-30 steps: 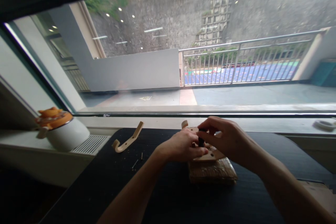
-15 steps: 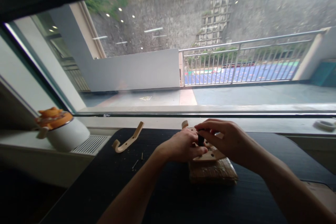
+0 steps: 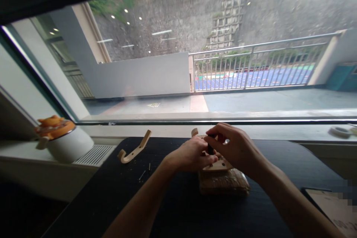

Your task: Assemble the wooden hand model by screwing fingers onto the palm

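Note:
My right hand [image 3: 232,143] grips the upright black handle of what looks like a short screwdriver [image 3: 211,148]; its tip is hidden. My left hand [image 3: 191,154] is closed around the near side of a pale wooden piece with dark holes [image 3: 221,164], its thumb and fingers close about the tool's lower end. The wooden piece rests on a brown block wrapped in clear film [image 3: 224,183]. Behind my hands a curved wooden end [image 3: 194,132] sticks up. To the left lies a loose J-shaped wooden hook [image 3: 135,152] with holes, and two small screws [image 3: 142,175] near it.
The dark table [image 3: 111,197] stands against a white window sill [image 3: 161,130]. A white pot with an orange animal-shaped lid [image 3: 68,141] is at left beside a vent. A roll of tape [image 3: 340,131] lies on the sill at right, and a dark-edged flat device [image 3: 326,204] at lower right.
My right hand has turned slightly around the black handle, its fingers bunched higher. The left hand keeps its place on the wood. The view has shifted a little, showing more of the device at right.

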{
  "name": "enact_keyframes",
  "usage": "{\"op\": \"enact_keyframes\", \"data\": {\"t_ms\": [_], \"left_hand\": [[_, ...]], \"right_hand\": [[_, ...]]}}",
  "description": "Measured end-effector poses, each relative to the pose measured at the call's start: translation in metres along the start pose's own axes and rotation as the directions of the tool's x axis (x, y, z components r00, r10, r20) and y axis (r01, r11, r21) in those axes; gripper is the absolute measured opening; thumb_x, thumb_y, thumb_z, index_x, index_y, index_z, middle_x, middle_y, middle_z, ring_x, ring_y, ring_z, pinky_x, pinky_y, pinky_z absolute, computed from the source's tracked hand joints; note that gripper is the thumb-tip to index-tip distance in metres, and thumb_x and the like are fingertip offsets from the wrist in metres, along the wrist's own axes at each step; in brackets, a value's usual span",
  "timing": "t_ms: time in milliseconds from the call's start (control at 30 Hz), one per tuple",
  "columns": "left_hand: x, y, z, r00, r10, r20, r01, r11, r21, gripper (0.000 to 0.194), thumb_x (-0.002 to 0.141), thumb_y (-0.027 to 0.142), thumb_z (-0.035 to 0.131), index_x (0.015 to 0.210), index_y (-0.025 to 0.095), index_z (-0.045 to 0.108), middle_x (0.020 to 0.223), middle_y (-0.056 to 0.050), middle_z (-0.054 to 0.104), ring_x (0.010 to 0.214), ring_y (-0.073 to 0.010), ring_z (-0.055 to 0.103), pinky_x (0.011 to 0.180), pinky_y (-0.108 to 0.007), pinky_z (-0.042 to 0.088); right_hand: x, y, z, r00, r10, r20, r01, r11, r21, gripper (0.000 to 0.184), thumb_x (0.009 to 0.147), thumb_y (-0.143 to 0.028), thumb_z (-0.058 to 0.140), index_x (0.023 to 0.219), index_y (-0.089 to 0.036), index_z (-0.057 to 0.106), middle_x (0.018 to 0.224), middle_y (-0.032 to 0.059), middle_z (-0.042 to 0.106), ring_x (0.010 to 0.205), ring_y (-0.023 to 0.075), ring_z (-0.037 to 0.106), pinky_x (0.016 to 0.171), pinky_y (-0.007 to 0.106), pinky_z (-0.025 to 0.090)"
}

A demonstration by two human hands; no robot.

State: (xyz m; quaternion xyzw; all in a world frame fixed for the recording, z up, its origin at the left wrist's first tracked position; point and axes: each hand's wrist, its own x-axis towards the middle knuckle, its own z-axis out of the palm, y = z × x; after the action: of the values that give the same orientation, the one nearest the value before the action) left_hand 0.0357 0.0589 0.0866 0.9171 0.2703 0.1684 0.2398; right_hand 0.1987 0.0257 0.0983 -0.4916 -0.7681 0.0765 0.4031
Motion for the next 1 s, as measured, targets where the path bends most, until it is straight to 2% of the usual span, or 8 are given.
{"op": "enact_keyframes", "data": {"t_ms": [100,200,333,567,767,933,1000], "left_hand": [[0.0,0.0,0.0,1.0,0.009,0.0,-0.009,1.0,-0.018,0.016,0.086,0.025,0.054,0.088,0.013,0.065,0.091,-0.004,0.064,0.083,-0.0158,0.057,0.074,-0.025,0.046],[0.0,0.001,-0.002,0.999,0.038,-0.003,-0.038,0.999,0.003,0.014,0.084,0.023,0.056,0.078,0.014,0.064,0.089,-0.004,0.062,0.086,-0.0162,0.056,0.076,-0.025,0.046],[0.0,0.001,-0.002,0.999,0.043,-0.008,-0.043,0.999,0.029,0.016,0.084,0.024,0.056,0.075,0.014,0.063,0.091,-0.004,0.061,0.086,-0.0164,0.055,0.077,-0.026,0.045],[0.001,0.001,-0.002,0.998,0.057,-0.004,-0.056,0.996,0.072,0.015,0.085,0.025,0.055,0.078,0.015,0.063,0.093,-0.004,0.061,0.09,-0.0172,0.054,0.08,-0.026,0.044],[0.0,0.002,-0.002,1.0,-0.023,0.013,0.022,0.999,0.029,0.022,0.087,0.033,0.053,0.089,0.015,0.065,0.093,-0.005,0.062,0.084,-0.0173,0.056,0.073,-0.027,0.045],[0.0,0.003,-0.003,1.0,0.009,0.007,-0.009,0.999,0.044,0.022,0.088,0.031,0.051,0.083,0.015,0.066,0.092,-0.004,0.062,0.085,-0.0169,0.056,0.077,-0.027,0.044],[0.0,0.002,-0.003,1.0,0.009,0.008,-0.01,0.997,0.075,0.025,0.088,0.032,0.051,0.076,0.014,0.064,0.088,-0.004,0.062,0.085,-0.0173,0.055,0.076,-0.027,0.044]], "right_hand": [[-0.001,0.0,-0.003,0.999,-0.049,0.023,0.049,0.998,0.032,0.015,0.083,-0.028,0.057,0.092,-0.024,0.069,0.092,0.0024,0.067,0.075,0.0153,0.061,0.064,0.026,0.047],[-0.002,0.0,-0.01,0.99,-0.111,0.091,0.1,0.988,0.121,0.024,0.087,-0.024,0.051,0.101,-0.026,0.07,0.101,0.0036,0.067,0.081,0.0153,0.063,0.069,0.025,0.048],[-0.002,0.002,-0.014,0.988,-0.097,0.119,0.079,0.986,0.145,0.024,0.089,-0.025,0.05,0.1,-0.024,0.071,0.092,0.004,0.067,0.078,0.0156,0.063,0.065,0.024,0.047],[0.0,0.007,-0.007,0.997,-0.04,0.067,0.036,0.997,0.065,0.015,0.085,-0.03,0.055,0.089,-0.022,0.067,0.081,0.0015,0.064,0.071,0.0142,0.06,0.06,0.025,0.044],[-0.001,0.005,-0.002,0.998,0.034,0.047,-0.038,0.996,0.081,0.016,0.082,-0.037,0.06,0.082,-0.021,0.062,0.068,-0.0008,0.064,0.062,0.0141,0.058,0.057,0.025,0.044],[-0.003,0.0,-0.01,0.99,-0.016,0.141,0.0,0.993,0.117,0.02,0.084,-0.028,0.055,0.1,-0.025,0.067,0.095,0.0009,0.069,0.08,0.0153,0.063,0.067,0.025,0.048],[-0.003,0.0,-0.013,0.984,-0.039,0.174,0.016,0.991,0.13,0.024,0.086,-0.025,0.052,0.104,-0.028,0.068,0.096,-0.0008,0.07,0.082,0.0146,0.064,0.069,0.024,0.048]]}}
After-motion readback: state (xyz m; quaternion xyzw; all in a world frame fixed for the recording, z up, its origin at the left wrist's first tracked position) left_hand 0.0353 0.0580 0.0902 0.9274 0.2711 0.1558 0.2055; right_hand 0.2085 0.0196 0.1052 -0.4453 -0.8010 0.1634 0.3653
